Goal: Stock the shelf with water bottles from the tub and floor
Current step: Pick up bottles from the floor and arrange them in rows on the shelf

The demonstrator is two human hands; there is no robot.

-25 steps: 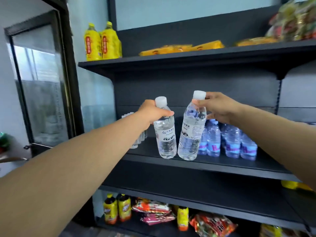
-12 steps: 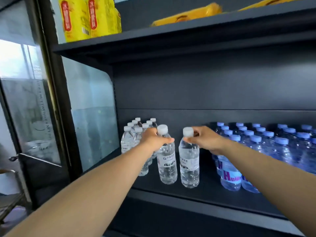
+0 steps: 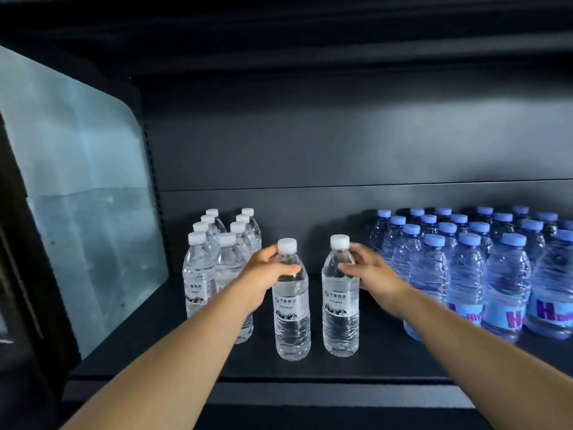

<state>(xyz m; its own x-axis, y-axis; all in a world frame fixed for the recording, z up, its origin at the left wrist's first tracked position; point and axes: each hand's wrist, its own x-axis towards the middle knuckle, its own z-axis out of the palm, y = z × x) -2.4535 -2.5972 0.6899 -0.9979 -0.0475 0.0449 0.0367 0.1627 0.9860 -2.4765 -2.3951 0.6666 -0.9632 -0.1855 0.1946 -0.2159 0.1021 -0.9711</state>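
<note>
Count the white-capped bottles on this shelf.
10. Eight stand in two rows of four at the left, some mostly hidden; two stand in front, under the left hand and right hand.

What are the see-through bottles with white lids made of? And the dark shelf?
The two clear white-capped bottles look like thin glossy plastic: you see through them, and the walls are ribbed and shiny. Their white caps look like solid plastic. The dark grey shelf is probably painted metal: flat, smooth, matte.
</note>
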